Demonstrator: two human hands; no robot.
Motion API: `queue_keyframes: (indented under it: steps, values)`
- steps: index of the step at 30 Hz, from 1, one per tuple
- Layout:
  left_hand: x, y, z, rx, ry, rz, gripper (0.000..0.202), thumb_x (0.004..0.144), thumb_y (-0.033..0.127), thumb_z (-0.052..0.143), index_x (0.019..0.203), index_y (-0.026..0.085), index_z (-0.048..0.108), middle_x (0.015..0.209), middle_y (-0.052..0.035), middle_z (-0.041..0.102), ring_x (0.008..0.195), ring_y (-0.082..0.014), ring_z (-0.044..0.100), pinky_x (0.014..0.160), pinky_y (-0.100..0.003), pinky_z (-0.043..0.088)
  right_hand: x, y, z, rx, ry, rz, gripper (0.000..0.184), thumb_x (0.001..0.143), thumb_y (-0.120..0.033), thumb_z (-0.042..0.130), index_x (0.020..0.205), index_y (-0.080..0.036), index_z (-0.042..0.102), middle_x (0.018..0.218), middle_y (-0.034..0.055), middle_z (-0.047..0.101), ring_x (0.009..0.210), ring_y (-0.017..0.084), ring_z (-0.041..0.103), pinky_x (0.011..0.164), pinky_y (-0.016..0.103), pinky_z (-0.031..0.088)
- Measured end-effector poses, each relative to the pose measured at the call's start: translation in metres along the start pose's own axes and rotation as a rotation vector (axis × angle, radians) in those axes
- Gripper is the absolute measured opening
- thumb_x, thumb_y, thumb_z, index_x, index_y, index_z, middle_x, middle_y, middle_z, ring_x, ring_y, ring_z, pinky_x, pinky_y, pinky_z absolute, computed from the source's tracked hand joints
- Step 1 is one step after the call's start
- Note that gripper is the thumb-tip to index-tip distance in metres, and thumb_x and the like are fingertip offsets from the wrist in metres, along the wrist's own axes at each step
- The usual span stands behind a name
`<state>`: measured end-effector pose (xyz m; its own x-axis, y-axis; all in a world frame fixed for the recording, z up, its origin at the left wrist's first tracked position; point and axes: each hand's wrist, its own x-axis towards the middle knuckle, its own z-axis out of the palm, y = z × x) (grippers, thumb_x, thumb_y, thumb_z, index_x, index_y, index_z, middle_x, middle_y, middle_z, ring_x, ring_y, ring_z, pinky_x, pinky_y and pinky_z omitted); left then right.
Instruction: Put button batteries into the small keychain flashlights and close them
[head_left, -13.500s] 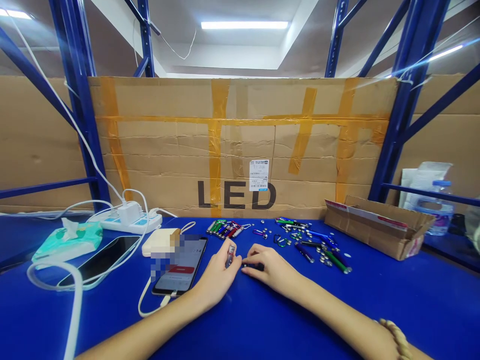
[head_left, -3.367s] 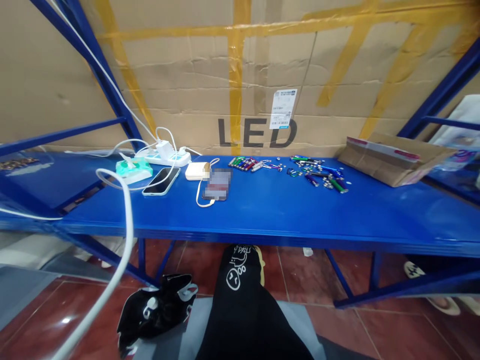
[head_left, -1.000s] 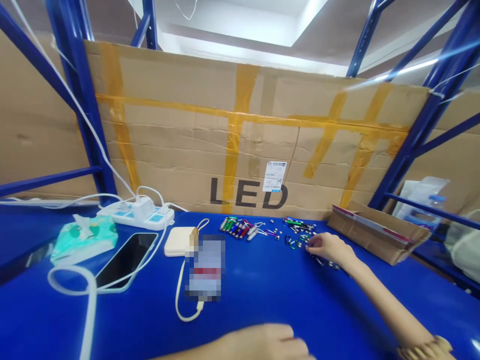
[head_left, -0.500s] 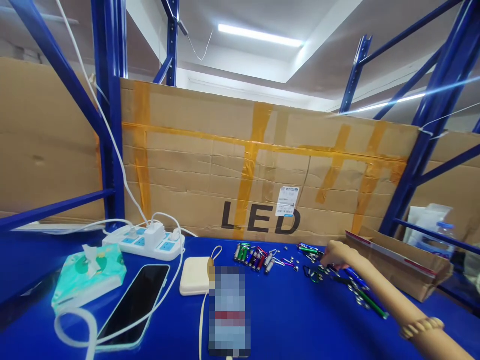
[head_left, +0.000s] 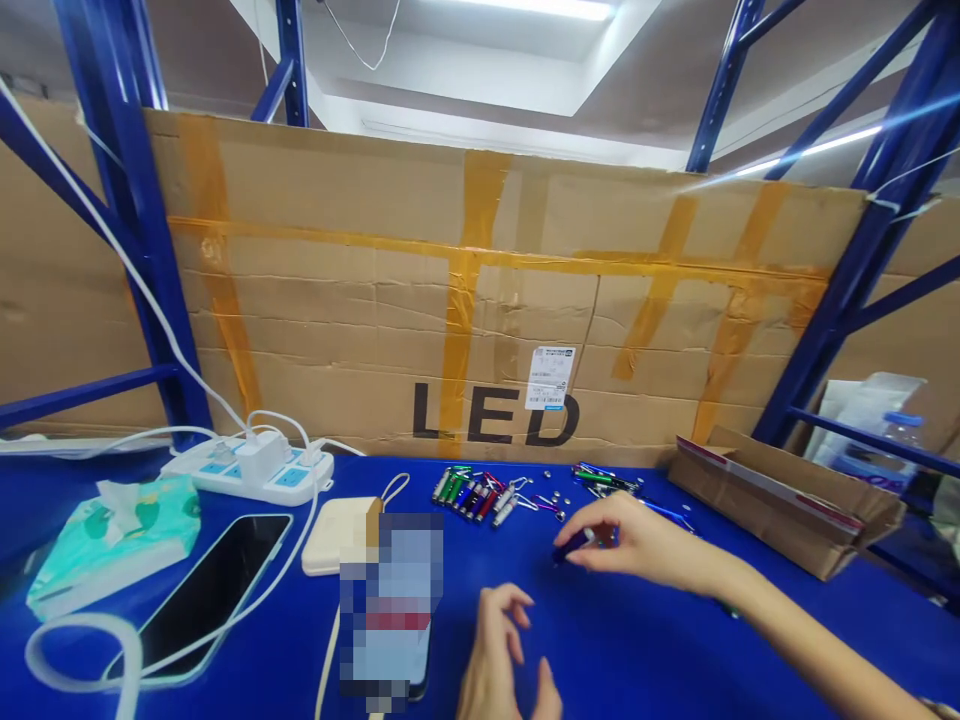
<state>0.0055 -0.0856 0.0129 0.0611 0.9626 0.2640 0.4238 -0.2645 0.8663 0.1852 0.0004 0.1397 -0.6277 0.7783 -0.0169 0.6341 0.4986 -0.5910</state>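
Note:
My right hand (head_left: 637, 545) hovers low over the blue table (head_left: 675, 640), its fingers pinched on a small purple keychain flashlight (head_left: 571, 544). My left hand (head_left: 501, 655) rises from the bottom edge with its fingers loosely curled and apart, holding nothing, just right of a phone with a blurred screen (head_left: 390, 605). A row of small coloured flashlights (head_left: 472, 493) lies at the back of the table. More flashlights, carabiners and small metal parts (head_left: 600, 480) are scattered behind my right hand.
An open cardboard box (head_left: 787, 495) sits at the right. On the left lie a power strip (head_left: 251, 468), a tissue pack (head_left: 112, 535), a dark phone (head_left: 202, 590), a white power bank (head_left: 341, 520) and white cables. A taped "LED" cardboard sheet (head_left: 495, 300) walls the back.
My right hand has drawn back from the scattered pile toward me with a purple flashlight in its fingers. My left hand has come up into view. The camera has tilted slightly down.

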Motion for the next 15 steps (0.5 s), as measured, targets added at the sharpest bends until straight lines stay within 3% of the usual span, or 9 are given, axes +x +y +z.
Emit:
queue_keyframes:
  steps: [3,6,10,12,15]
  values:
    - [0.007,0.006,-0.007,-0.021,0.013,-0.030,0.053,0.068,0.006,0.048,0.119,0.018,0.040,0.099,-0.0058,0.053,0.071,-0.0149,0.055,0.065,-0.024,0.047,-0.014,-0.007,0.007,-0.038,-0.020,-0.120,0.022,0.079,-0.031,0.061,0.092,-0.017,0.072,0.076,0.0043,0.069,0.064,0.013,0.059,0.061,0.022,0.046]
    - [0.017,0.010,-0.007,0.017,-0.124,0.021,0.055,0.066,0.007,0.051,0.119,0.021,0.043,0.109,-0.0068,0.052,0.070,-0.0137,0.053,0.066,-0.023,0.047,-0.021,-0.008,0.012,-0.024,-0.040,-0.218,0.018,0.079,-0.025,0.063,0.093,-0.018,0.072,0.074,0.0029,0.067,0.062,0.011,0.058,0.061,0.020,0.045]
    - [0.036,0.013,-0.002,0.061,-0.381,0.094,0.024,0.083,0.022,0.046,0.104,0.018,0.056,0.093,-0.0064,0.059,0.073,-0.0159,0.057,0.067,-0.023,0.046,-0.018,0.002,0.016,0.051,-0.062,-0.299,0.019,0.078,-0.021,0.065,0.096,-0.020,0.072,0.072,0.0013,0.065,0.063,0.011,0.058,0.060,0.019,0.045]
    - [0.046,0.015,0.005,0.015,-0.456,0.126,0.023,0.087,0.030,0.040,0.094,0.016,0.058,0.085,-0.0072,0.062,0.077,-0.0185,0.059,0.073,-0.025,0.046,-0.013,0.010,0.013,0.150,-0.094,-0.303,0.022,0.079,-0.023,0.065,0.100,-0.019,0.070,0.074,0.0014,0.065,0.065,0.010,0.059,0.062,0.019,0.046]
    - [0.055,0.016,0.020,-0.162,-0.513,-0.087,0.034,0.091,0.040,0.033,0.084,0.016,0.055,0.066,-0.0037,0.062,0.053,-0.0130,0.053,0.056,-0.021,0.044,-0.002,0.031,-0.005,0.254,-0.050,-0.270,0.028,0.078,-0.029,0.067,0.105,-0.019,0.067,0.076,0.0011,0.067,0.065,0.010,0.061,0.059,0.017,0.046]
